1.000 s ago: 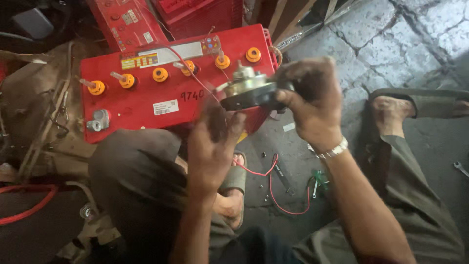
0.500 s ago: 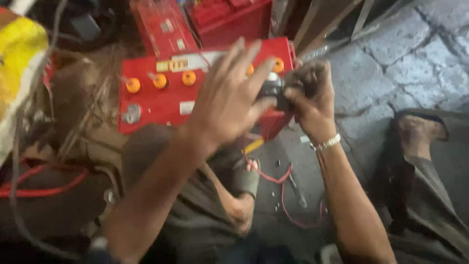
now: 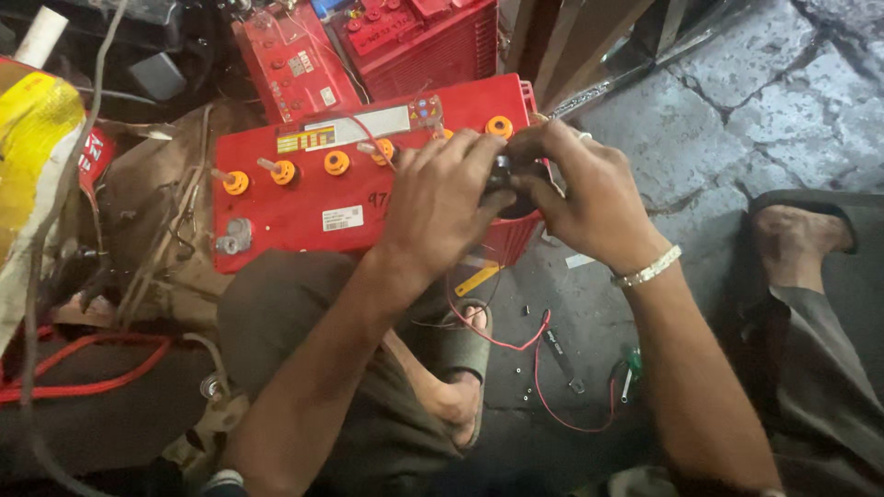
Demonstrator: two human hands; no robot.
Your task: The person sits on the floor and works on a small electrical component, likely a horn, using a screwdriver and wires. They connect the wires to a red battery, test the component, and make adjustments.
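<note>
Together, both hands close around one small dark part (image 3: 508, 184) held in the air just above the right end of a red battery (image 3: 304, 207); the left hand (image 3: 440, 207) comes in from below with its fingers curled over the part's near side, and the right hand (image 3: 589, 198) grips it from the other side, fingers bent tight, so that little of the part shows between them and its shape cannot be made out; a pale metal bracelet (image 3: 650, 267) sits on the right wrist. Along the top of the battery runs a row of orange caps (image 3: 336, 163), with a grey terminal (image 3: 232, 237) near its left end and a thin red wire (image 3: 516, 342) trailing down from under the hands to the stone floor (image 3: 737, 101); on the floor by the wire's loop lie a green-handled screwdriver (image 3: 628, 368) and a few small dark screws (image 3: 523, 391). Behind the battery stand two more red batteries (image 3: 414, 41); at the far left is a yellow bundle (image 3: 32, 138), and below it a thick red cable (image 3: 92, 373) lies across the ground. The person's sandalled foot (image 3: 460, 368) rests beneath the left forearm; another foot (image 3: 796, 235) shows at the right.
</note>
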